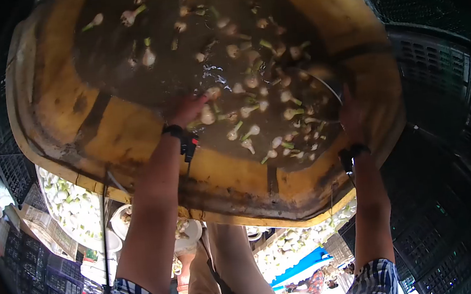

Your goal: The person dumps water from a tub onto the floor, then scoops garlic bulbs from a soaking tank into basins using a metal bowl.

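A yellow tub (114, 137) holds murky brown water with many pale bulbs, like onion or garlic, with short green stems. My left hand (187, 109) dips into the water at the tub's near side, touching or very close to a pale bulb (207, 115). Water and blur hide most of its fingers. On the right, my right hand (351, 113) is closed at the edge of a round thing with a thin, light, curved rim (325, 84), partly under water. Its body is too dark to make out. Bulbs crowd between the hands.
White bulbs in a heap (75, 207) lie below the tub at left, and more bulbs (303, 240) lie below at right. Dark plastic crates (39, 271) stand at lower left; other crates (439, 62) are at right. A blue sheet (302, 266) and people appear beyond.
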The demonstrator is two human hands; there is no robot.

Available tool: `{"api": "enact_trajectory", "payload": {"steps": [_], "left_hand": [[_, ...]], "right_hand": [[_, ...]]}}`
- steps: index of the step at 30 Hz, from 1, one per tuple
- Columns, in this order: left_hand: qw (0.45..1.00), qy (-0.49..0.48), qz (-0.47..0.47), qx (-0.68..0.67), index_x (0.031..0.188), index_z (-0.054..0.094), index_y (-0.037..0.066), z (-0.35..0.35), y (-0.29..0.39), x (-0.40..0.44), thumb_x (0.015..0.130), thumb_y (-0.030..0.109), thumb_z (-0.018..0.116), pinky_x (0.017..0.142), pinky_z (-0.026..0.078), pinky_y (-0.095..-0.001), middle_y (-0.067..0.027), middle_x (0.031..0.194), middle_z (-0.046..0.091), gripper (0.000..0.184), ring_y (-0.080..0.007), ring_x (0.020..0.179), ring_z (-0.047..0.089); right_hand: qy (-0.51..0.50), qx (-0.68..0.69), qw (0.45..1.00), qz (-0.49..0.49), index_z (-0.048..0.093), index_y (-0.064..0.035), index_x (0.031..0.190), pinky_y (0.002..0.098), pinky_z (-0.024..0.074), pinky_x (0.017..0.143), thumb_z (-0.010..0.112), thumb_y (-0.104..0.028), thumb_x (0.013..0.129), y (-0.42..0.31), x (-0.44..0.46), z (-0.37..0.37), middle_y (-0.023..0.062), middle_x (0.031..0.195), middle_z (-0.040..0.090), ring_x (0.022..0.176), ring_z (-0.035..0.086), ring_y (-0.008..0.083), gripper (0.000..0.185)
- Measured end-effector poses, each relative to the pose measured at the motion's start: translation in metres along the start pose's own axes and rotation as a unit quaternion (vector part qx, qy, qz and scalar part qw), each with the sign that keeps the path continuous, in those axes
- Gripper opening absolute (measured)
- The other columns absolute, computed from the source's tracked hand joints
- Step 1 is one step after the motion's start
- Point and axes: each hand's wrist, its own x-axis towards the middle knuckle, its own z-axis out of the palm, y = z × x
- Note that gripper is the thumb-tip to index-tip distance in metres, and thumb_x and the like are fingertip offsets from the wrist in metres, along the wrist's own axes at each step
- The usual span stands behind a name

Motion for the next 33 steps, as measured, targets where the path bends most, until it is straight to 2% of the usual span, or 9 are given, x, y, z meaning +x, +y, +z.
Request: {"api": "enact_trajectory", "payload": {"steps": [7,9,11,15,18,23,26,29,33], "left_hand": [[0.971,-0.009,-0.036,-0.236,0.137,0.023,0.002,0.058,-0.008,-0.002,0.079,0.054,0.054,0.086,0.042,-0.0307,-0.0179,0.119,0.051,0.084,-0.0227,0.104,0.052],[0.957,0.009,-0.053,-0.287,0.137,0.025,0.003,0.075,-0.038,0.010,0.078,0.054,0.055,0.084,0.042,-0.0291,-0.0156,0.119,0.050,0.083,-0.0201,0.102,0.051],[0.929,-0.145,-0.070,-0.332,0.140,0.018,0.006,0.068,-0.037,-0.004,0.083,0.047,0.054,0.094,0.035,-0.0277,-0.0074,0.128,0.047,0.078,-0.0166,0.114,0.045],[0.879,-0.087,0.025,-0.468,0.136,0.029,0.007,0.097,-0.030,-0.031,0.084,0.042,0.055,0.092,0.036,-0.0283,-0.0050,0.124,0.048,0.068,-0.0153,0.111,0.045],[0.909,0.080,-0.048,-0.407,0.128,0.040,0.006,0.121,-0.028,-0.031,0.079,0.044,0.058,0.093,0.037,-0.0349,-0.0130,0.125,0.048,0.065,-0.0260,0.113,0.046],[0.901,0.020,-0.061,-0.430,0.138,0.023,0.016,0.120,-0.040,-0.066,0.081,0.053,0.052,0.098,0.029,-0.0408,-0.0047,0.138,0.031,0.074,-0.0228,0.124,0.031],[0.812,0.014,-0.166,-0.559,0.140,0.019,0.022,0.134,-0.056,-0.067,0.074,0.068,0.049,0.100,0.021,-0.0521,-0.0002,0.145,0.020,0.086,-0.0248,0.128,0.024],[0.847,0.056,-0.120,-0.515,0.141,0.019,0.022,0.137,-0.077,-0.061,0.074,0.068,0.049,0.099,0.023,-0.0529,-0.0007,0.146,0.017,0.087,-0.0248,0.128,0.024],[0.824,0.246,-0.114,-0.497,0.124,0.042,-0.001,0.072,0.012,-0.120,0.078,0.046,0.059,0.092,0.037,-0.0383,-0.0218,0.120,0.049,0.067,-0.0328,0.111,0.048]], "right_hand": [[-0.080,0.258,0.963,-0.006,0.027,-0.0200,0.138,0.0411,0.0475,0.075,0.059,-0.003,0.070,-0.051,-0.062,0.021,0.0176,0.095,0.062,0.083,0.061,0.0346,0.077],[-0.140,0.239,0.960,0.040,0.029,-0.0181,0.137,0.0371,0.0464,0.083,0.061,0.000,0.068,-0.064,-0.076,0.043,0.0172,0.107,0.059,0.098,0.058,0.0330,0.078],[0.072,0.251,0.961,-0.090,0.031,-0.0139,0.136,0.0346,0.0437,0.089,0.060,0.003,0.065,-0.078,-0.091,0.078,0.0175,0.118,0.054,0.110,0.052,0.0306,0.078],[-0.034,0.348,0.937,-0.004,0.032,-0.0090,0.135,0.0332,0.0402,0.094,0.059,0.005,0.064,-0.101,-0.121,0.069,0.0183,0.128,0.046,0.119,0.044,0.0288,0.078],[-0.061,0.398,0.914,0.048,0.031,-0.0071,0.135,0.0331,0.0400,0.094,0.057,0.007,0.063,-0.125,-0.135,0.056,0.0189,0.127,0.046,0.119,0.045,0.0277,0.078],[-0.052,0.436,0.898,0.035,0.030,-0.0065,0.136,0.0290,0.0392,0.093,0.056,0.007,0.063,-0.171,-0.152,0.020,0.0196,0.127,0.047,0.117,0.048,0.0257,0.078],[-0.115,0.454,0.883,0.024,0.030,-0.0059,0.136,0.0274,0.0395,0.092,0.054,0.008,0.063,-0.196,-0.151,-0.025,0.0185,0.128,0.047,0.115,0.050,0.0238,0.078],[-0.081,0.476,0.876,-0.007,0.031,-0.0056,0.136,0.0253,0.0394,0.090,0.053,0.010,0.063,-0.205,-0.148,-0.040,0.0151,0.126,0.050,0.111,0.051,0.0200,0.078],[-0.070,0.557,0.827,-0.022,0.031,-0.0044,0.136,0.0229,0.0370,0.090,0.051,0.012,0.062,-0.208,-0.145,-0.064,0.0115,0.124,0.052,0.110,0.050,0.0166,0.079]]}}
